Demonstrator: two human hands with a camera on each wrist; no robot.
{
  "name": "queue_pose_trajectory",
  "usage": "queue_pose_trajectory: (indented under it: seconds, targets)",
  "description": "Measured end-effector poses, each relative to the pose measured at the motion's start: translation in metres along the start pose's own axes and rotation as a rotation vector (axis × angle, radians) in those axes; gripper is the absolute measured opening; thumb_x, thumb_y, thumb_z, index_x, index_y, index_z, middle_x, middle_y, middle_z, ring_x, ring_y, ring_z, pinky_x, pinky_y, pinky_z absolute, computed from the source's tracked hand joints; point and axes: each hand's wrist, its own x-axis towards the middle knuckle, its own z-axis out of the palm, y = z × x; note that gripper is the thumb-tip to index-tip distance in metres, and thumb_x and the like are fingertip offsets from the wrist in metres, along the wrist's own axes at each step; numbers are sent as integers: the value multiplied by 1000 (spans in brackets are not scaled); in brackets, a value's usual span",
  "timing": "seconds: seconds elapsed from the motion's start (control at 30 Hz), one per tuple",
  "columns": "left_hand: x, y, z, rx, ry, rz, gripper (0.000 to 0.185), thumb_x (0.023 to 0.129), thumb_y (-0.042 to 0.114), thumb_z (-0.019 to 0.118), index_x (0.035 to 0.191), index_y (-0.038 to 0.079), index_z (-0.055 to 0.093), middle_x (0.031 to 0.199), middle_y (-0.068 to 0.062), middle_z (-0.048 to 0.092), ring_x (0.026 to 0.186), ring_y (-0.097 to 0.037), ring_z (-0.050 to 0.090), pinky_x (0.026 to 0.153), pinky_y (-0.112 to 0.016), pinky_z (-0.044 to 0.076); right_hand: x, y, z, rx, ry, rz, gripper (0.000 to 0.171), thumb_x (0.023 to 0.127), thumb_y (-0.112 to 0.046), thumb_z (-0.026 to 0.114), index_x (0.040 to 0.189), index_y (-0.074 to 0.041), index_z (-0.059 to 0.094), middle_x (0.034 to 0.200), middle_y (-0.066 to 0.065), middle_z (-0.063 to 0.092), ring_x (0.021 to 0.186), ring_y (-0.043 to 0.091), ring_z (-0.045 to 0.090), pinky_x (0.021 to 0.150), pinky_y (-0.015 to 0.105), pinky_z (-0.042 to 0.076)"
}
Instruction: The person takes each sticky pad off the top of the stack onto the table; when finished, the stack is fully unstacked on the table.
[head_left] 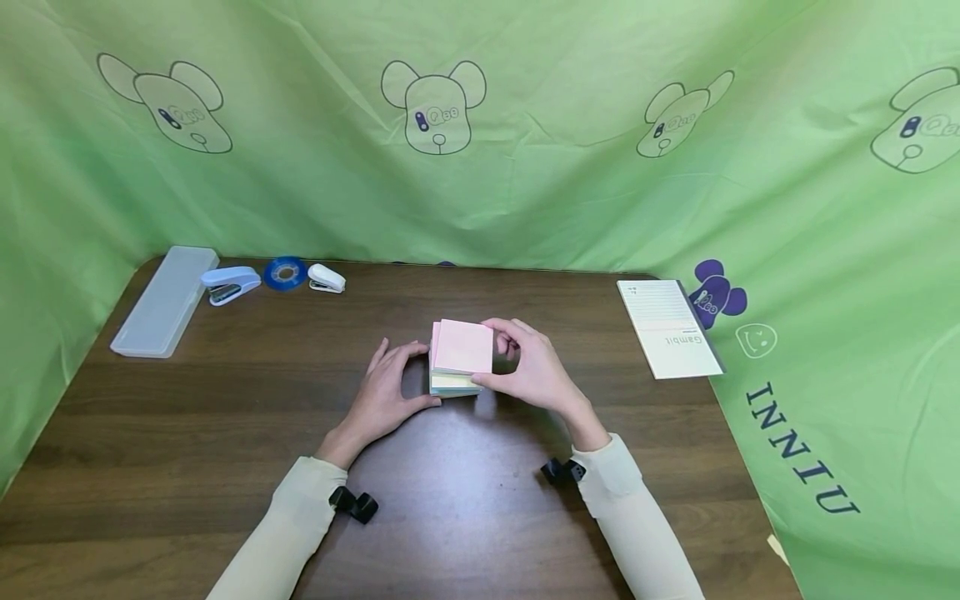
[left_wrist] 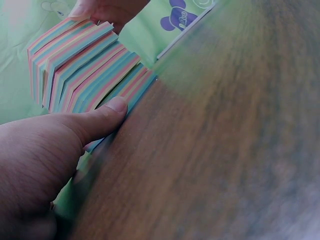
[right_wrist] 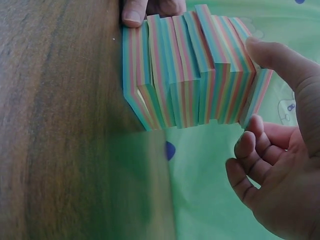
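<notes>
A tall stack of sticky notes (head_left: 462, 347), pink on top and striped in pink, yellow, green and blue along its sides, stands mid-table. My left hand (head_left: 385, 392) holds the lower part from the left, its thumb (left_wrist: 107, 117) against the near side close to the tabletop. From the right, my right hand (head_left: 531, 371) pinches the top of the stack between thumb and index finger. Its other fingers (right_wrist: 250, 160) curl loosely beside the stack, off the paper. In the right wrist view the layers sit unevenly, some jutting out past others.
At the back left lie a pale blue case (head_left: 167, 300), a blue stapler (head_left: 231, 283), a blue tape roll (head_left: 286, 272) and a small white stapler (head_left: 327, 278). A notebook (head_left: 667, 329) lies at the right edge. Green cloth (head_left: 525, 192) hangs behind the table.
</notes>
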Motion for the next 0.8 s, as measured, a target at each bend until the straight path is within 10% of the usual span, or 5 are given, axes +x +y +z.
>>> queue_pose_trajectory:
  seconds: [0.8]
  targets:
    - [0, 3, -1, 21, -17, -41, 89, 77, 22, 105, 150, 2, 58, 150, -17, 67, 151, -38, 54, 140, -60, 12, 2, 8, -7, 147, 31, 5, 66, 76, -13, 101, 135, -9, 72, 94, 7, 54, 91, 21, 51, 76, 43, 41]
